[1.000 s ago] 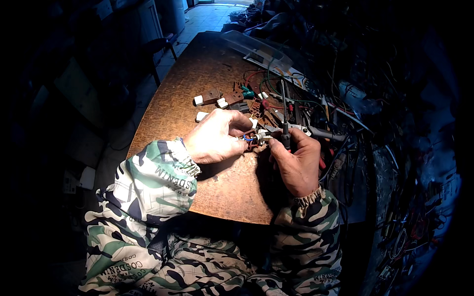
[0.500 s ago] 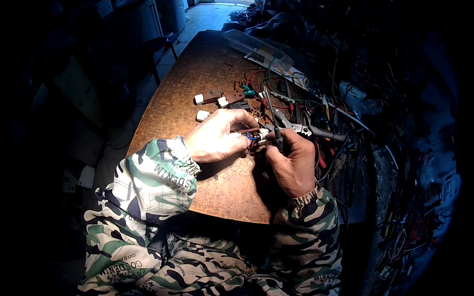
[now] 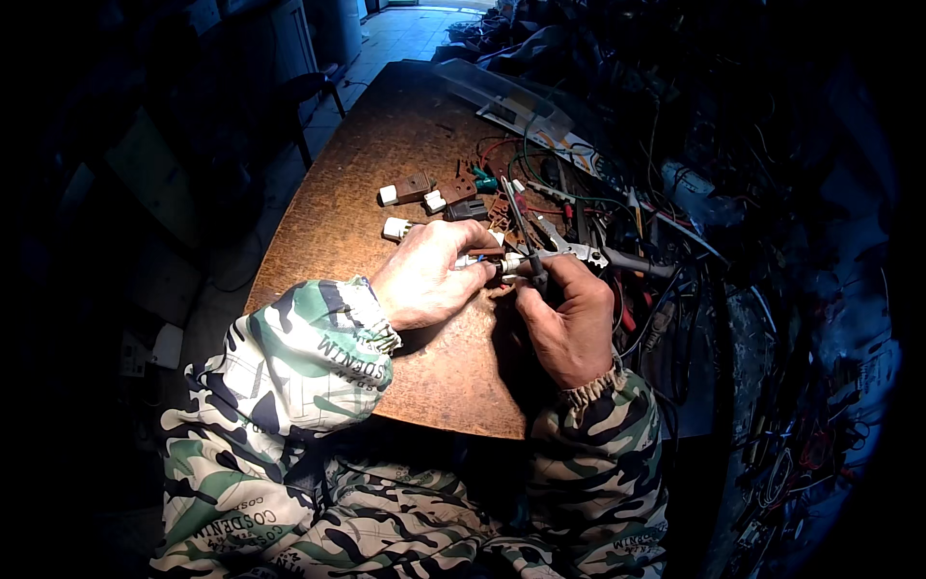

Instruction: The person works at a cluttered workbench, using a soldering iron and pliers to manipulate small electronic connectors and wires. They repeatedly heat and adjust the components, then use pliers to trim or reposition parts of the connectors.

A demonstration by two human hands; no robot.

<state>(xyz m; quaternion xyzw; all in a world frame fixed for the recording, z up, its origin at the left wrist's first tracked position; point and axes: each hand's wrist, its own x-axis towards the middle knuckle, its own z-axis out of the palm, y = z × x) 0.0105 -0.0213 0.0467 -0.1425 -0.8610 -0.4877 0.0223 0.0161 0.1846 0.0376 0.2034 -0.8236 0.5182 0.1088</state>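
My left hand is closed on a small brown-and-white connector with a bit of blue wire. My right hand is curled round a screwdriver, whose shank points up and away; its thumb sits by a small white piece at the connector's right side. Just beyond my fingers lie brown connectors with white ends, a dark grey connector and a white connector. Metal stripping pliers lie beside my right hand.
The wooden bench has a curved edge. A clear plastic tray, loose wires and tools crowd its right side, with more tangled cables beyond. A dark chair stands past the far left edge on a tiled floor.
My right hand has shifted slightly leftward, and the screwdriver now leans more to the left. My left wrist has moved slightly rightward, and its fingers hide more of the blue wire.
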